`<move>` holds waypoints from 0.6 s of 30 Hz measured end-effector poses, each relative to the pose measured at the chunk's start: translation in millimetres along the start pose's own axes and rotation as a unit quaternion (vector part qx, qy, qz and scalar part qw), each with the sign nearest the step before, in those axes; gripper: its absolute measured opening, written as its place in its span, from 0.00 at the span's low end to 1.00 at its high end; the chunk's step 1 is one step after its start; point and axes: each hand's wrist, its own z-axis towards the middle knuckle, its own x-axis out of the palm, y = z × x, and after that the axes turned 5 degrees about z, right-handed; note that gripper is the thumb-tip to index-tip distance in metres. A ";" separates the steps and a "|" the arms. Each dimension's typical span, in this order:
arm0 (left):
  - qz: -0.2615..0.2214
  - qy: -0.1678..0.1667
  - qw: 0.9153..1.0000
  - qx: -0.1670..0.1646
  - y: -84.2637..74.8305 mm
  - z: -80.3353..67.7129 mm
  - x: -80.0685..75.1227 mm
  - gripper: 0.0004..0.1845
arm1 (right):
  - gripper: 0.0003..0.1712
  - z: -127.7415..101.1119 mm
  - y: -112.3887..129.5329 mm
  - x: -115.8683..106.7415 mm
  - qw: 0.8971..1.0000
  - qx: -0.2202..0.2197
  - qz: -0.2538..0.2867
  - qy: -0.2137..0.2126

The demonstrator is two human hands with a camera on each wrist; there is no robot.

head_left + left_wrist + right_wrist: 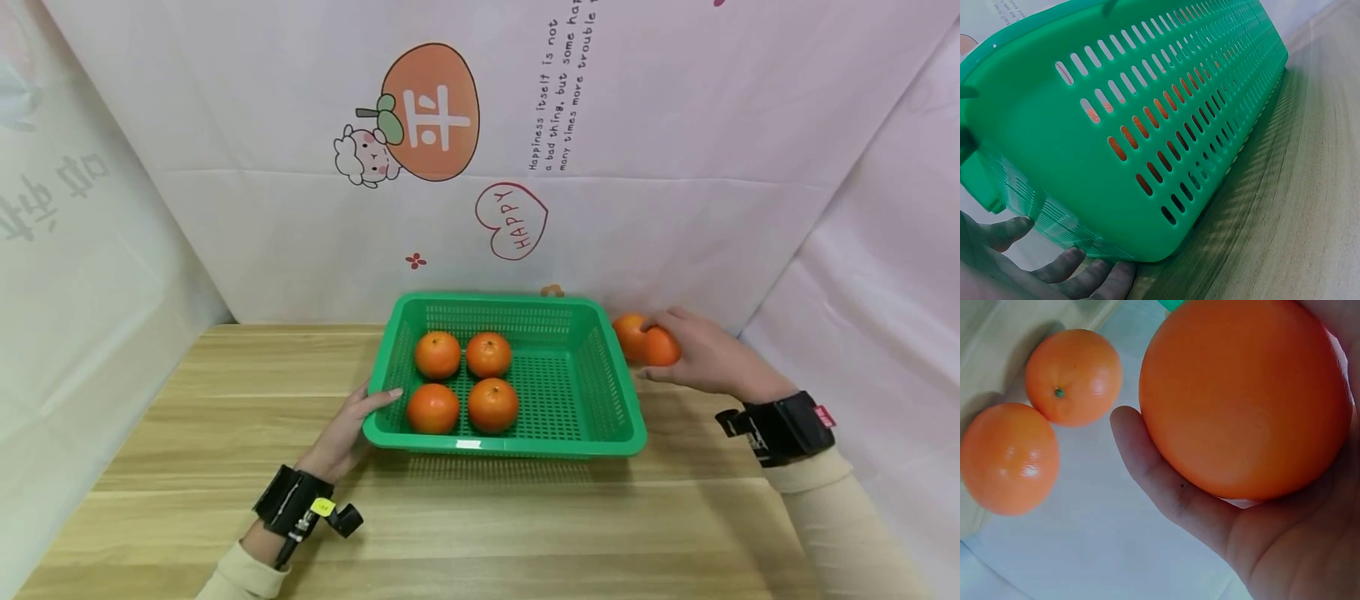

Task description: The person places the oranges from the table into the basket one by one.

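Right hand [701,354]: fingers gripping a held orange [662,347] just beyond the green basket's [555,447] three o'clock wall.
Left hand [347,429]: fingers gripping the rim between eight and nine o'clock.
Four oranges [492,405]: resting inside, toward nine o'clock.
Rolling risk: knuckles brushing two loose oranges [1074,377] nearby could be sending them away.

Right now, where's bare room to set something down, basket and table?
Free: inside the green basket, right of the four oranges; table in front of the basket, and left of the left hand. Crowded: the basket's left half, and just past its right wall, where the right hand holds an orange near two others.
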 end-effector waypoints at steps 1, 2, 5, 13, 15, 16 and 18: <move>0.001 0.000 1.000 -0.001 0.3 0.3 0.0 0.40 | 0.35 1.1 0.9 -1.1 1.000 -0.004 -0.001 -0.001; 0.000 0.001 1.000 -0.001 0.5 0.7 -0.1 0.40 | 0.35 2.1 2.1 -2.2 1.000 -0.008 -0.001 -0.002; 0.000 0.001 1.000 -0.001 0.6 1.2 -0.4 0.40 | 0.35 5.6 4.9 -5.2 1.000 -0.020 -0.002 -0.008; 0.000 0.001 1.000 0.002 0.0 1.4 -1.1 0.40 | 0.32 15.1 16.6 -9.1 1.000 -0.029 -0.006 -0.006; 0.001 0.001 1.000 0.001 0.4 1.5 -1.3 0.40 | 0.32 17.6 19.9 -9.4 1.000 -0.025 -0.006 0.000; 0.000 0.002 1.000 0.001 0.7 1.5 -1.4 0.40 | 0.32 18.9 21.7 -9.6 1.000 -0.024 -0.004 0.003; 0.001 0.002 1.000 -0.001 1.1 1.4 -1.7 0.40 | 0.32 21.6 24.5 -9.9 1.000 -0.020 -0.001 0.007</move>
